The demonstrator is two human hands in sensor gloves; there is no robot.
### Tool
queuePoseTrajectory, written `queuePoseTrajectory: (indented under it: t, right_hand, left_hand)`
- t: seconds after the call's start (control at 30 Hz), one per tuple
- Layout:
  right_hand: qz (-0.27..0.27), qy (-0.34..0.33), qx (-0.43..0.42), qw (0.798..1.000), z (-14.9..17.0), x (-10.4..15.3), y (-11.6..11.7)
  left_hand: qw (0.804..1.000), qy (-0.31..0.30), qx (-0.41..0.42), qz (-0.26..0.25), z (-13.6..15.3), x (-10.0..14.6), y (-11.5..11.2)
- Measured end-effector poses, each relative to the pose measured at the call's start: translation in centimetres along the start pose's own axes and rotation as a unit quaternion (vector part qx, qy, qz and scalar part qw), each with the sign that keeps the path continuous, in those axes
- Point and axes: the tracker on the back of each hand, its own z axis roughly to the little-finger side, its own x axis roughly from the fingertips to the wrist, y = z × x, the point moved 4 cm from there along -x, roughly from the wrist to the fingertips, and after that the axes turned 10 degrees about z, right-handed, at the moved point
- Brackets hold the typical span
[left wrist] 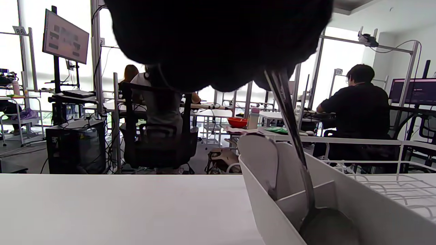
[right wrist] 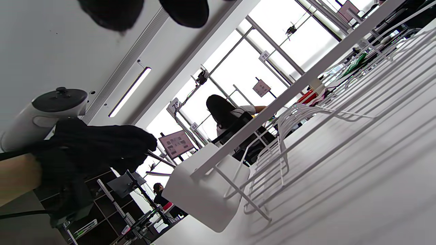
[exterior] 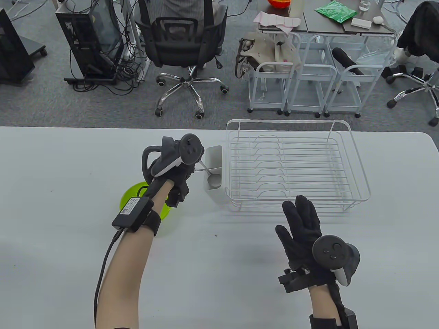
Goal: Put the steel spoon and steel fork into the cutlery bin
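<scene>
My left hand (exterior: pixel 193 168) pinches the handle of the steel spoon (exterior: pixel 215 180), whose bowl sits low inside the white cutlery bin (exterior: pixel 216 152) on the left end of the wire dish rack (exterior: pixel 288 120). In the left wrist view the spoon (left wrist: pixel 327 228) slants down from my fingers (left wrist: pixel 221 44) into the bin's (left wrist: pixel 265 204) near compartment. A second thin steel piece (left wrist: pixel 275 170) shows in the far compartment; I cannot tell whether it is the fork. My right hand (exterior: pixel 298 219) lies open and empty on the table in front of the rack.
A green bowl (exterior: pixel 132 198) sits under my left forearm. The rack fills the table's back right and shows in the right wrist view (right wrist: pixel 306 81) with the bin (right wrist: pixel 201 197). Chairs and carts stand beyond the table's far edge.
</scene>
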Motion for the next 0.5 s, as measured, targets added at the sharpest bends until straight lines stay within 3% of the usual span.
queuePoseTrajectory:
  t: [0.13, 0.33, 0.5]
  right_hand:
    - [0.001, 0.000, -0.001, 1.000, 0.0, 0.0, 0.0]
    - [-0.005, -0.002, 0.004, 1.000, -0.1, 0.0, 0.3]
    - [-0.008, -0.002, 0.007, 1.000, -0.1, 0.1, 0.4]
  left_hand:
    - [0.999, 0.027, 0.000, 0.036, 0.1, -1.6, -1.8]
    - [0.998, 0.061, -0.025, -0.007, 0.0, -2.3, -3.1]
    - [0.997, 0.064, 0.000, -0.046, 0.4, -0.9, -2.7]
